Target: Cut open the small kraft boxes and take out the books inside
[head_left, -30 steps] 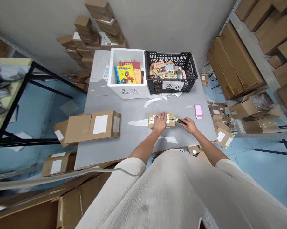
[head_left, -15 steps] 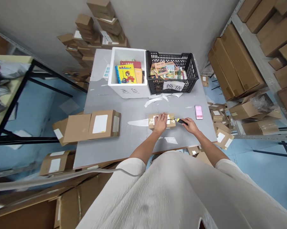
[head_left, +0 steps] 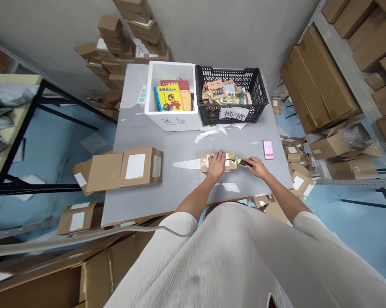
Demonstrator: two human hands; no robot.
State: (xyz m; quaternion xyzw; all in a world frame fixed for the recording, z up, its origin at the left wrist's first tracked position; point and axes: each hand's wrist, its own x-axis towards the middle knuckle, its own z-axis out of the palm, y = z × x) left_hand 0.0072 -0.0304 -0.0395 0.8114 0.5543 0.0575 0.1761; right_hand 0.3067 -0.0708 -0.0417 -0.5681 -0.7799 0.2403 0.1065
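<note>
The box (head_left: 231,166) lies on the surface (head_left: 176,186), its long axis running nine to three o'clock. The left hand (head_left: 216,164) is nearer, pressing on top with fingers unclenched; the right hand (head_left: 257,167), fingers grasping a knife (head_left: 244,162), has the box at nine.

Your grey table (head_left: 180,144) carries a white box (head_left: 159,121) beside a black crate (head_left: 208,117) at the far side; a phone (head_left: 268,149) lies to your right; a small carton (head_left: 232,155) sits nearer you, a bigger carton (head_left: 148,164) left; paper scraps (head_left: 231,187) lie about.
</note>
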